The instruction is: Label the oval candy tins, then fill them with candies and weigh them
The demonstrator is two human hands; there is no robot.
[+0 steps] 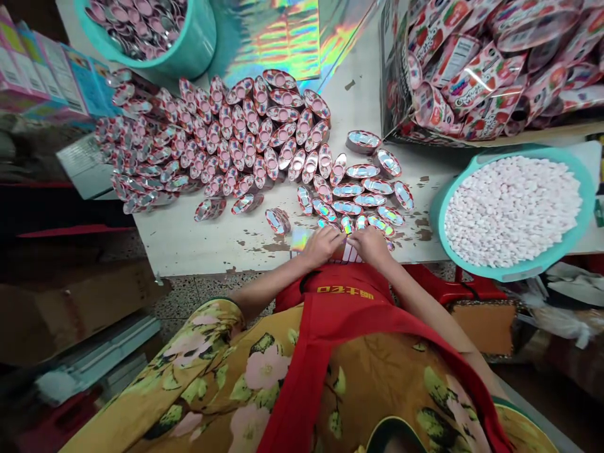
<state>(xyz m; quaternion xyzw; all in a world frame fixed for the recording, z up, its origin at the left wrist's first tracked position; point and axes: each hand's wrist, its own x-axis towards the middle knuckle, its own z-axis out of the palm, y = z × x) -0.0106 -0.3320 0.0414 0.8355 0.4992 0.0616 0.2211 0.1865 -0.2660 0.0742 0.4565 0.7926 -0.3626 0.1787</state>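
At the table's front edge my left hand [324, 244] and my right hand [370, 244] are close together, fingers pinched. Between them is a small printed pack [350, 253] with white and red stripes; the fingers hide much of it. Just beyond the hands stand oval containers with shiny silver tops [346, 207]. Farther left, many similar oval containers [249, 151] stand packed together, with pink discs in their tops. A small holographic square [300, 239] lies beside my left hand.
A turquoise tub [441, 217] of small pale pieces stands right. Behind it, a cardboard box [396, 69] holds printed strawberry packs. A turquoise bucket [201, 38] of pink and silver discs stands back left, beside holographic sheets [278, 38]. Colourful cartons [56, 75] are far left.
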